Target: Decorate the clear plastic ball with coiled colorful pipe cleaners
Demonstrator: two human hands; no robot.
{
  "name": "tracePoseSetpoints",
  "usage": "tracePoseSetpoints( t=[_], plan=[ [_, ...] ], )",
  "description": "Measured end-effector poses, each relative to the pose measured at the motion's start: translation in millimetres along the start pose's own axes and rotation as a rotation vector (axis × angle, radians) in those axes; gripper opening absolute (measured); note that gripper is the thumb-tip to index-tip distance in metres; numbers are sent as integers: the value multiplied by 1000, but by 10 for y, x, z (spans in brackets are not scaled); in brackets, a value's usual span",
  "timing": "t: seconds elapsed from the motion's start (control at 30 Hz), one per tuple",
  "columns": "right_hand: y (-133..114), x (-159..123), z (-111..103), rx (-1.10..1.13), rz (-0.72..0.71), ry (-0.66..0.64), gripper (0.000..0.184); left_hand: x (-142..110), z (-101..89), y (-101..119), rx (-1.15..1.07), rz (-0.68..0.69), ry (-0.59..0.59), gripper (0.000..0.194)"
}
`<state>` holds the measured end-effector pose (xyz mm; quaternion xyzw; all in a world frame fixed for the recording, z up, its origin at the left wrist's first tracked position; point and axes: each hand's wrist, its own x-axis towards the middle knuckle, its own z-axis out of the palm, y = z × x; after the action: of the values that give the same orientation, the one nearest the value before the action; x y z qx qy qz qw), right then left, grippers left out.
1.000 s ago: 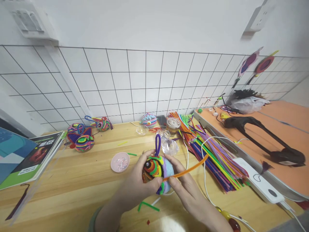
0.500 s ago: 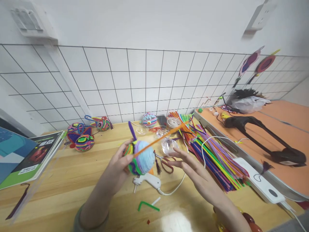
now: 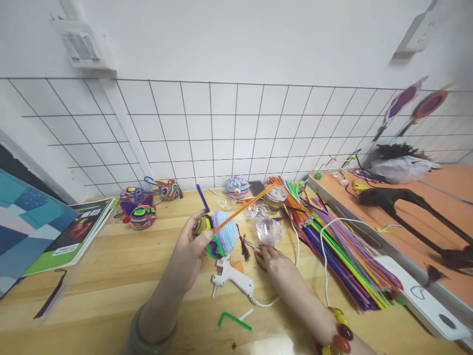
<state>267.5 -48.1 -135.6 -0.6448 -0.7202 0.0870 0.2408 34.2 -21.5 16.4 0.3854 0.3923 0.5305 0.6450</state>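
A white wall with black grid lines rises behind a pale wooden table. To the right, I see an orange surface, and beside it a long multicoloured bundle of fuzzy craft stems.

Near the centre, the left hand has its fingers closed on the near-left side of a round ball wrapped in pale blue, lilac and rainbow fuzzy strands. The ball appears raised above the table, with a thin orange fuzzy strand slanting up and right from it. The right hand reaches low, fingers partly curled over the handles of small metal scissors with reddish-brown grips; I cannot tell whether it has hold of them.

Just below the ball lies a white plastic glue gun. Between ball and scissors sits a dark purple thread tassel, close to the blade tips.

I judge that lifting the scissors carelessly could snag the tassel or nick the ball's wrapping. The ball, pinched from one side, could roll out of the fingers if knocked. The gun's white cord runs toward the right forearm, so a sweep of that arm could drag the gun.
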Motion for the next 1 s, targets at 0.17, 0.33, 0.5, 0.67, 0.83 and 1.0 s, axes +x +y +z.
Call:
tracePoseSetpoints(
  t=[0.17,0.33,0.5,0.67,0.83,1.0],
  plan=[
    [21,1,69,-23,45,42,21,-4,24,-6,35,20,25,67],
    [-93,-119,-186,111,84,47,24,-1,19,-34,79,34,63,72],
    [-246,-216,-494,365,126,5,36,-16,34,-31,72,-15,34,75],
    [-414,-251,-645,612,146,8,42,-42,35,-33,-35,-67,-104,52],
    [-460,-256,-724,564,146,-38,48,-32,-6,-63,-78,-66,-210,42],
    [-368,-229,-712,-17,192,-204,51,-27,18,-45,-80,-79,-80,55]
  ],
)
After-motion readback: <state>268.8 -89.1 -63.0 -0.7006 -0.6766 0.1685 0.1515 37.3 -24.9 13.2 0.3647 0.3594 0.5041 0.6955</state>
